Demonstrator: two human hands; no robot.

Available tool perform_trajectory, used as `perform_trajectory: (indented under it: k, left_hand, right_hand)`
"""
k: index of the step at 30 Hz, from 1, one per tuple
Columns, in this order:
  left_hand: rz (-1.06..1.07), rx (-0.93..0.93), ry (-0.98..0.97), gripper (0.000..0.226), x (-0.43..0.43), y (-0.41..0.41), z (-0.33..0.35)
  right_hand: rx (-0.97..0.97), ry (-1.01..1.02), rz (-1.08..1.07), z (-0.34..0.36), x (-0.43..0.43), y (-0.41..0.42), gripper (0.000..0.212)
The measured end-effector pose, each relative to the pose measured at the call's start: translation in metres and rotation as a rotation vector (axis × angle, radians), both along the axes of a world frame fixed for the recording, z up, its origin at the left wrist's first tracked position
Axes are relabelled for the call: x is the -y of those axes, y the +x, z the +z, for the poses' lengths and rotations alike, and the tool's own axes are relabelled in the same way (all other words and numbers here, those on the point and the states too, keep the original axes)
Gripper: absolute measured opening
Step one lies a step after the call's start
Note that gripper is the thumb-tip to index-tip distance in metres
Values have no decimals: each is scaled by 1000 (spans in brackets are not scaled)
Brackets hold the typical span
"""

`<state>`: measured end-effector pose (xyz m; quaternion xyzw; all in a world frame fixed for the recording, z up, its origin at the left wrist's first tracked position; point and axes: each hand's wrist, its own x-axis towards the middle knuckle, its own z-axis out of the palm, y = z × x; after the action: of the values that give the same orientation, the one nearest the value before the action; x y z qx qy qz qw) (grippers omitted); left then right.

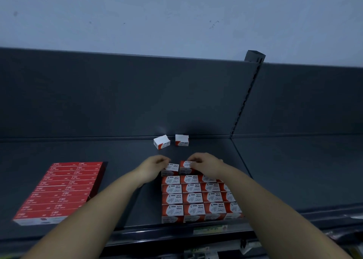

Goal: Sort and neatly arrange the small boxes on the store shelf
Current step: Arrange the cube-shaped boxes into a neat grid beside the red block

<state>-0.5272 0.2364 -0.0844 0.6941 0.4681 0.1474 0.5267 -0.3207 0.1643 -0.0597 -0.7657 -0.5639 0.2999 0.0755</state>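
Presently, left hand [155, 167] pinches first box [173, 168]; right hand [205, 165] pinches second box [185, 164], both at rear edge of grid [196, 198] on shelf [127, 180].

Dark grey metal shelf [78, 150]: boxes front L, front R, back.
Flat block of long red cardboard boxes [59, 192] front L; grid of small red-and-white paper-clip boxes [196, 198] front R, well apart. At grid's back edge, L hand [155, 166] grips rear-left box [172, 168], R hand [204, 165] pinches rear-right box [185, 165]. Behind, near back panel [117, 101]: small white cardboard box [161, 142], second white box [181, 140] just R.
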Motion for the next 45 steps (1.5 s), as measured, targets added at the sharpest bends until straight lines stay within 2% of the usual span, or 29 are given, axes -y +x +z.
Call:
perform_trajectory:
  k: [4, 16, 27, 30, 33, 37, 41, 45]
  left_hand:
    - [7, 38, -56, 18, -2, -2, -2]
    - [-14, 103, -114, 12, -3, -7, -4]
    - [-136, 47, -121, 14, -12, -10, 1]
    - [-111, 59, -30, 15, -18, -10, 1]
    - [-8, 55, 166, 8, -29, -9, 0]
    - [74, 25, 321, 20, -51, -8, -1]
    - [59, -198, 522, 28, -72, -9, -2]
    - [-84, -420, 525, 50, -83, -3, 2]
  right_hand:
    - [-78, -21, 21, -3, -2, 3, 10]
    - [-181, -34, 61, 1, 2, 7, 6]
    - [-236, -63, 104, 12, 0, 8, 22]
    - [-217, -59, 125, 14, -6, 9, 19]
    - [-179, 22, 87, 12, -19, 12, 23]
    - [-169, 89, -11, 7, -36, 19, 31]
    - [-104, 119, -44, 5, -49, 25, 44]
    - [-10, 135, 32, -1, -59, 22, 56]
